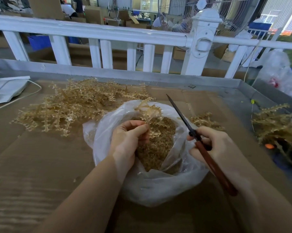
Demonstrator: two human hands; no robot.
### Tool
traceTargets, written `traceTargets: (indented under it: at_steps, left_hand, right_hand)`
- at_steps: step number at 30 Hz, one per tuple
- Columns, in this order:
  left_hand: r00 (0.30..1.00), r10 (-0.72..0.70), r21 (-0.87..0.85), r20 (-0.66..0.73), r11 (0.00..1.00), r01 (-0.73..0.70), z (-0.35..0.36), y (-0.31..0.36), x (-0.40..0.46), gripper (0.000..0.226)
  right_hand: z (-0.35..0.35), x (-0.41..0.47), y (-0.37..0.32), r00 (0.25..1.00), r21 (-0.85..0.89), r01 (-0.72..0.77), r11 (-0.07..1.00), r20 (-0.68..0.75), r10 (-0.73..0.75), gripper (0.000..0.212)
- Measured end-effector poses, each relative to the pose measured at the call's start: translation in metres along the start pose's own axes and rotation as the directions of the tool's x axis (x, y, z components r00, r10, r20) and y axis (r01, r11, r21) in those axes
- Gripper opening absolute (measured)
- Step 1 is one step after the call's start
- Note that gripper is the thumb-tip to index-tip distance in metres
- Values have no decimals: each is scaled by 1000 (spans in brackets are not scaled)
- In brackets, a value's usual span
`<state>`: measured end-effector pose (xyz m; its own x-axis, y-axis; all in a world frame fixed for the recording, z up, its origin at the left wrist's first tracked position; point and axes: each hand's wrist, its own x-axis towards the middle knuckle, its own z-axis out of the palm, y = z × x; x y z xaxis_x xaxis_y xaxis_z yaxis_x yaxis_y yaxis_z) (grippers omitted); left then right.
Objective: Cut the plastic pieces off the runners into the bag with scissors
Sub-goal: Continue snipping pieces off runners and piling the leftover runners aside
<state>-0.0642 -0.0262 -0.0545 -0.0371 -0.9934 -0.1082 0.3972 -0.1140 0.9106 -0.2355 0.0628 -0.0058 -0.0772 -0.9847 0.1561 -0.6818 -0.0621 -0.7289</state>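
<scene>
The left hand (130,138) hovered over the open mouth of the clear plastic bag (158,187), which sat on the cardboard-covered table (41,165) near the middle of its near edge. Its fingers (140,130) were curled and pinched the lower end of a tan plastic runner (148,113), whose branches of small pieces fanned up and away toward the far edge of the table, directly above the heap of cut pieces (157,148) already inside the bag.

The right hand (214,145) gripped the scissors (192,132) around the pivot and the upper part of the red-brown handles, which trailed back toward the near right corner of the table. The blades looked drawn together into one dark point, aimed up and to the left, their long axis slanting from the right hand toward the far edge. The tip stood just beside the runner on its right, apart from it, with the bag's rim between.

The coming cut seemed to turn on that gap: the runner lay to the left of the blades, so the scissors would need to part and swing leftward across a branch while the left hand held it over the bag, so that the pieces would drop in.

A large pile of uncut runners (71,106) lay toward the far left of the table, well apart from the hands, and a heap of what looked like stripped stems (274,125) rested by the right edge. Much work appeared to remain.
</scene>
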Motion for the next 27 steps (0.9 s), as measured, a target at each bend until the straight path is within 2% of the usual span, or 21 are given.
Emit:
traceTargets:
  at_steps: [2,4,9,12,13,16,19,23,25,27]
  left_hand:
    - [999,44,40,15,998,-44,0,-2,-2,15]
    - [995,93,89,33,991,-96,0,-4,-5,16]
    - [969,218,223,116,945,-239,1,-6,-11,20]
    - [961,219,246,167,935,-256,0,-5,-13,16]
    - [960,212,250,182,934,-254,0,-5,-14,15]
    - [970,165,281,180,936,-211,-2,-5,-12,15]
    - [989,61,141,137,987,-81,-3,-6,-10,13]
    - [985,14,113,171,993,-33,-2,-4,-9,29]
    - [984,30,118,177,992,-52,-2,-3,-8,18]
    - [983,32,105,183,993,-51,-3,-4,-6,11]
  right_hand:
    - [6,4,1,998,80,25,996,-61,-20,11]
    - [16,7,-9,999,153,11,988,-34,-6,12]
    - [28,28,-23,981,277,-58,959,-161,106,30]
    - [30,40,-28,967,401,-89,912,-184,175,12]
    - [30,44,-27,965,408,-95,908,-185,184,13]
    - [29,44,-24,968,358,-98,929,-184,173,32]
    - [30,40,-19,979,343,-56,938,-167,120,36]
    - [35,39,-12,981,243,-18,970,-184,64,21]
    - [38,37,-12,985,204,-39,978,-156,72,18]
    - [40,36,-12,982,238,-36,971,-171,79,19]
